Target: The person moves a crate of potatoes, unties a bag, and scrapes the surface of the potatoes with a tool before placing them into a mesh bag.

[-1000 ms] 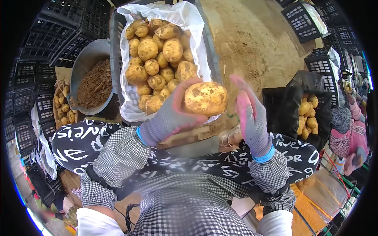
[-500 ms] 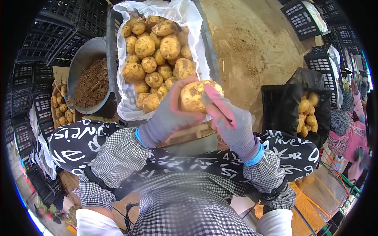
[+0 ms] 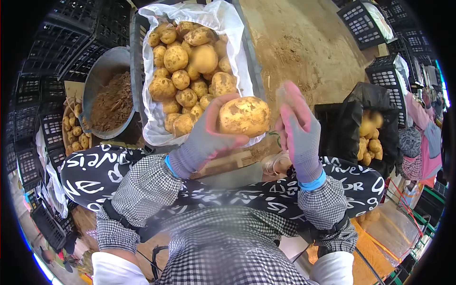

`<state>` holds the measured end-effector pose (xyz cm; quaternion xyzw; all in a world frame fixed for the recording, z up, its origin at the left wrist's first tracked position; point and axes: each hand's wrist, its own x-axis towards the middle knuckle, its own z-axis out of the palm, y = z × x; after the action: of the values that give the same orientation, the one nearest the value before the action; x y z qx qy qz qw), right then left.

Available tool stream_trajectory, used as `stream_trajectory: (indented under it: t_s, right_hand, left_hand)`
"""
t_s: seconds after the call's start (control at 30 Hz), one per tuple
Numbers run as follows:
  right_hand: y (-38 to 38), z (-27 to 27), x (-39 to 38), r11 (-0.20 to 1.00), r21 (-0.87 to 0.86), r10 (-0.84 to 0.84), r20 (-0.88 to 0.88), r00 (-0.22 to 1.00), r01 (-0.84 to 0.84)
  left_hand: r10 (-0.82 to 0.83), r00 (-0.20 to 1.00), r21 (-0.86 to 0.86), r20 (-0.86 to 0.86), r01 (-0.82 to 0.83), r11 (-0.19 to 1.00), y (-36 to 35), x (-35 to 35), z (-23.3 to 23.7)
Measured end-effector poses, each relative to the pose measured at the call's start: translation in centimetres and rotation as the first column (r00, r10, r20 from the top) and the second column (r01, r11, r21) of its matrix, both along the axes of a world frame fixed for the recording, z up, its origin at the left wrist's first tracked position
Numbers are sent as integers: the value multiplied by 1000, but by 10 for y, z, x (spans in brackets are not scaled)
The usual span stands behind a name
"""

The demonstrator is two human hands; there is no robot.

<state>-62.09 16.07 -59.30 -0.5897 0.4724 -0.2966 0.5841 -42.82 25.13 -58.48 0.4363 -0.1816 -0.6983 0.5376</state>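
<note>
A large potato with brown patches of dirt rests in my left hand, gloved in grey and pink, its fingers and thumb around the potato's left side. My right hand, in a matching glove, is raised just right of the potato and apart from it. Its fingers are stretched out and somewhat blurred at the tips, with no object clearly visible in them. Beyond my left hand stands a crate lined with white cloth, full of dirt-marked potatoes.
On the left a round tub holds brown soil and debris, with more potatoes beside it. A black-lined crate of potatoes sits at right. Stacked black crates line the sides. Another person is at far right.
My right hand has come off the potato and moved right, its fingers straightening upward. My left hand still holds the potato in nearly the same place.
</note>
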Motion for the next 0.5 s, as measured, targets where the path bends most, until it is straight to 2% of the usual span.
stream_trajectory:
  t_s: [0.13, 0.2, 0.23, 0.27, 0.3, 0.37, 0.4, 0.43, 0.47, 0.5]
  right_hand:
    - [1, 8, 2, 971, 236, 8, 105, 994, -33]
    - [0, -9, 0, 968, -12, 248, -63, 967, -249]
    - [3, -12, 1, 970, 75, 229, 13, 973, -230]
    - [7, -14, 2, 964, 162, 198, 86, 976, -210]
    - [18, 18, 21, 880, 463, -23, 271, 962, -109]
    - [18, 18, 10, 784, 597, -96, 390, 916, -172]
    - [17, 18, 5, 726, 657, -143, 433, 890, -203]
    - [12, 15, 1, 737, 655, -192, 441, 877, -168]
    - [6, 13, -4, 744, 655, -243, 447, 861, -130]
    - [-4, 20, -9, 684, 707, -319, 514, 796, -183]
  left_hand:
    - [28, 999, -75, -20, -29, 997, 4, 1, -2]
    - [51, 997, -163, -51, -59, 985, 5, -2, -6]
    - [14, 988, -248, 151, 24, 968, 6, -3, -4]
    - [-5, 936, -311, 352, 122, 943, 7, -4, -1]
    - [-6, 842, -347, 540, 229, 910, 8, -3, 3]
    - [82, 805, -412, 588, 211, 887, 0, 15, -4]
    - [133, 845, -452, 517, 137, 882, -6, 32, 2]
    - [184, 877, -488, 443, 64, 870, -12, 50, 7]
    - [225, 678, -434, 699, 154, 888, -25, 76, 23]
    - [94, 608, -275, 788, 211, 938, -27, 98, 9]
